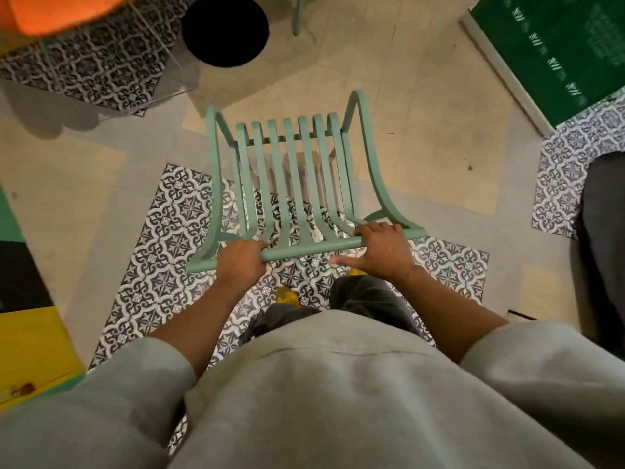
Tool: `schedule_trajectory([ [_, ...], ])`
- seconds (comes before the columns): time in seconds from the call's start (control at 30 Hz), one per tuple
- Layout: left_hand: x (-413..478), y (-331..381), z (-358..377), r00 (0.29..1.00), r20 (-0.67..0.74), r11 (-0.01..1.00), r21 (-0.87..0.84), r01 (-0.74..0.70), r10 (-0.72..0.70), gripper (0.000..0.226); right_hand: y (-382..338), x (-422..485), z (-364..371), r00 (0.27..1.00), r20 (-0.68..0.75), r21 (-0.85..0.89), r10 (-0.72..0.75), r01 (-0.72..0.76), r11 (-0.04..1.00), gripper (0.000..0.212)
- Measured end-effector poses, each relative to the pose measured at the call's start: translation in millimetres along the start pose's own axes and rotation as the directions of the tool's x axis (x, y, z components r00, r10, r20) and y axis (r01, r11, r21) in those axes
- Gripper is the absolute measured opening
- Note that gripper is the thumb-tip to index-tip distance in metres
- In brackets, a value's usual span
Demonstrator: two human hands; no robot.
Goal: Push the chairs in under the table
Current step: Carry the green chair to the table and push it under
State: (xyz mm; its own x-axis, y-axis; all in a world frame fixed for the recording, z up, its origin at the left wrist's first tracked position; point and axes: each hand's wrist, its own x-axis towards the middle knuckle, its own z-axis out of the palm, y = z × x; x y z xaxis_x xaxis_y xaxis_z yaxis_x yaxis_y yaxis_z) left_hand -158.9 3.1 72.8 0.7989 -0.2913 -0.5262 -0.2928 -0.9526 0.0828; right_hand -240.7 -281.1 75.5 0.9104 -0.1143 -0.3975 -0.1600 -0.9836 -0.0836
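Chair point(291, 184), pale green with a slatted seat and back, stands directly in front of the person on a patch of patterned tile point(162, 231), seen from above and behind. Its top rail point(304, 250) runs across the lower middle of the view, and both hands are on it.

The left hand point(241, 262) sits near the left end of the rail, fingers curled over the top and wrapped down the far side, so that it grips the bar firmly. The right hand point(378, 247) sits toward the right end, with its fingers folded over the rail and the thumb stretched out along the near side beneath it, apart from the bar. Both forearms reach forward and slightly inward from grey sleeves point(135, 374), elbows bent, wrists roughly level with the rail.

Beyond the chair the floor is plain beige. A clear table point(111, 72) lies at the upper left, well apart from the chair's front edge, with patterned tile showing through its glass. A round black object point(225, 30) stands just beside the table, at the top of the view; whether it is a container or a base cannot be told, and nothing is visible inside it. A green leg point(297, 15) of another piece of furniture shows at the top edge. A dark green panel point(558, 52) fills the upper right corner.
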Motion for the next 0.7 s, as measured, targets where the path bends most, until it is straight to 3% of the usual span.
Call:
schedule_trajectory([
  [0.07,2.3,4.3,-2.1,1.000,0.019,1.000,0.008,0.020,-0.020,0.042,5.1,5.3,1.1,0.999,-0.010,-0.028,-0.031,0.030,0.999,0.094],
  [0.17,3.5,8.8,-5.3,0.999,0.030,0.999,0.007,0.041,-0.041,0.045,11.6,18.0,1.1,0.998,0.014,-0.037,-0.068,0.068,0.997,0.043],
  [0.23,3.7,11.7,-8.3,0.998,0.034,0.999,0.002,0.049,-0.049,0.049,15.6,26.8,-5.0,0.996,0.064,-0.060,-0.066,0.070,0.996,0.025],
  [0.43,15.6,39.7,-22.2,0.993,0.071,0.995,-0.032,0.097,-0.094,0.058,49.5,51.5,-25.3,0.982,0.155,-0.058,-0.111,0.122,0.991,0.025],
  [0.7,48.3,116.1,-26.9,0.974,0.060,0.967,-0.120,0.223,-0.218,0.054,131.1,109.6,-61.9,0.950,0.200,-0.133,-0.239,0.268,0.954,0.036],
])
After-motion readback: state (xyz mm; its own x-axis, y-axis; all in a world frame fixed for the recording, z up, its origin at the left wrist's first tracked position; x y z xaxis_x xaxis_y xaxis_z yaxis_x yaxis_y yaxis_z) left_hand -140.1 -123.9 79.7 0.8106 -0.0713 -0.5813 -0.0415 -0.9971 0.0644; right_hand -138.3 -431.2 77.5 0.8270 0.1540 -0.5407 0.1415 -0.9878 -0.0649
